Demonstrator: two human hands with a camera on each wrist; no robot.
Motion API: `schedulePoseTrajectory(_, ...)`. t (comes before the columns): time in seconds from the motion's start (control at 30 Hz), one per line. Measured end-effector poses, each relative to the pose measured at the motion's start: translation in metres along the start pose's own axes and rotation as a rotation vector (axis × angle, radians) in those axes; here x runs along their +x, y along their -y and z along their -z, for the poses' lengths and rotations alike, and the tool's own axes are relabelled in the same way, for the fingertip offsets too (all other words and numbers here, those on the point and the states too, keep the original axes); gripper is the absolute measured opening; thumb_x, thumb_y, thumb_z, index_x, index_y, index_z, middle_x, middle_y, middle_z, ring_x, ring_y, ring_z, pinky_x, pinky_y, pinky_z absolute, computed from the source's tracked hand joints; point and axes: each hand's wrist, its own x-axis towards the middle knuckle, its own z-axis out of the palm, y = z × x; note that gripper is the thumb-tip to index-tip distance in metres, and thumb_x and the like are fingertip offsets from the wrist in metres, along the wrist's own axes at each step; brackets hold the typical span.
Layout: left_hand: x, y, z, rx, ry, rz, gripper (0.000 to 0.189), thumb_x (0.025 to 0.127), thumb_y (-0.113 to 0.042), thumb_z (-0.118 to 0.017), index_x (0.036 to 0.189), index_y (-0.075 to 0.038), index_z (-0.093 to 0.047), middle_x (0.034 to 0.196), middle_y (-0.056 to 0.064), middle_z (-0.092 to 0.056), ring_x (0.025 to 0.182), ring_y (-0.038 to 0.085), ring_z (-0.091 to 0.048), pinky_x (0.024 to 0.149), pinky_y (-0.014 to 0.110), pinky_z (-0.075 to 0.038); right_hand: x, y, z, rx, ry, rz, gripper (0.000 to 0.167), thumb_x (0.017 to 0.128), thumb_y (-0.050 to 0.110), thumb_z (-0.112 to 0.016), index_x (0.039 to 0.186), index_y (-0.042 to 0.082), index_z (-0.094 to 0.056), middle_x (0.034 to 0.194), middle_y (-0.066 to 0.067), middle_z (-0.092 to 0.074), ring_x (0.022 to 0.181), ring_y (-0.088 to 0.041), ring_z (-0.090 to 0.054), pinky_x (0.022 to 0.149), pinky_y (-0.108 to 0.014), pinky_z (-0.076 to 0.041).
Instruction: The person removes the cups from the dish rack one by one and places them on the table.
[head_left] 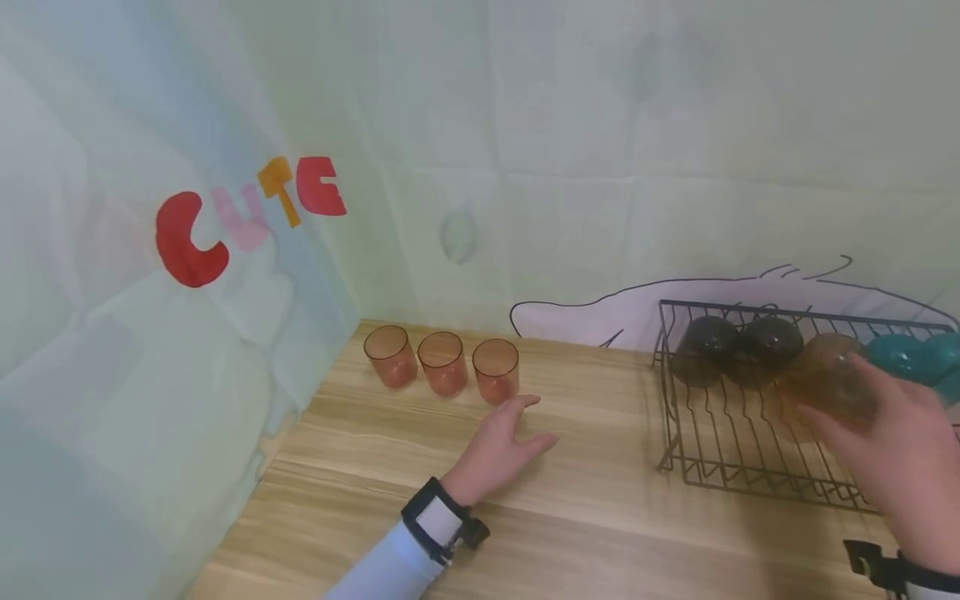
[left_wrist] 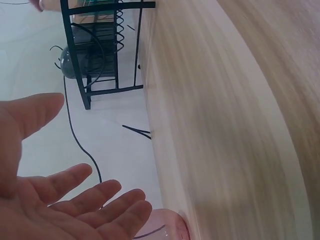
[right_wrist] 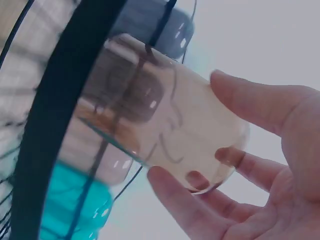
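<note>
In the head view, my right hand [head_left: 903, 450] grips a clear amber cup [head_left: 843, 404] above the wire rack [head_left: 750, 311]. The right wrist view shows thumb and fingers round the closed end of this cup [right_wrist: 195, 125], its mouth toward the rack. My left hand [head_left: 495, 454] hovers over the table with fingers spread and holds nothing. Just beyond its fingertips is the nearest of three pink cups, the right-hand cup [head_left: 496, 372]. Beside it stand the middle cup [head_left: 443, 365] and the left cup [head_left: 392, 358], all mouth up.
Two dark grey cups [head_left: 772, 340] sit bottom up at the rack's left. Right of them are another amber cup [head_left: 825, 346], partly hidden, and teal cups [head_left: 900, 357]. A printed cloth [head_left: 570, 233] hangs behind the wooden table [head_left: 600, 533].
</note>
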Motion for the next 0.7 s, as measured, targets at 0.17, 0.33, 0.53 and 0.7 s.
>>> schedulePoseTrajectory(0.17,-0.001,-0.003,0.001,-0.037,-0.004,-0.010,0.064,0.084,-0.045,-0.066,0.136,-0.015,-0.045,0.138,0.006,-0.051,0.127,0.022,-0.047,0.105,0.043,-0.041,-0.010,0.028,-0.008,0.100,-0.058,0.106,0.087,0.079,0.049,-0.069,0.148,0.016,-0.028,0.141,-0.038,-0.022,0.121,-0.055,-0.028,0.076,-0.075,-0.031)
schedulePoseTrajectory(0.33,0.000,-0.005,-0.001,-0.109,-0.002,-0.018,0.063,0.083,-0.047,-0.066,0.135,-0.017,-0.047,0.134,0.004,-0.053,0.121,0.023,-0.052,0.099,0.039,-0.045,-0.020,0.054,-0.013,0.144,-0.086,0.224,0.080,0.078,0.044,-0.073,0.144,0.016,-0.038,0.137,-0.035,-0.027,0.117,-0.053,-0.033,0.069,-0.067,-0.037)
schedulePoseTrajectory(0.53,0.001,-0.009,0.000,-0.212,0.017,-0.008,0.065,0.082,-0.053,-0.064,0.133,-0.018,-0.048,0.136,0.002,-0.052,0.121,0.026,-0.053,0.099,0.039,-0.046,-0.031,0.079,-0.024,0.251,-0.116,0.350,0.072,0.072,0.035,-0.080,0.134,0.014,-0.050,0.134,-0.026,-0.039,0.112,-0.045,-0.044,0.075,-0.064,-0.043)
schedulePoseTrajectory(0.7,-0.004,-0.012,0.003,-0.317,0.031,0.033,0.059,0.083,-0.054,-0.062,0.129,-0.019,-0.050,0.133,0.007,-0.054,0.118,0.027,-0.056,0.096,0.038,-0.049,-0.039,0.100,-0.042,0.281,-0.141,0.464,0.068,0.068,0.028,-0.083,0.125,0.007,-0.053,0.123,-0.015,-0.055,0.107,-0.032,-0.052,0.081,-0.051,-0.047)
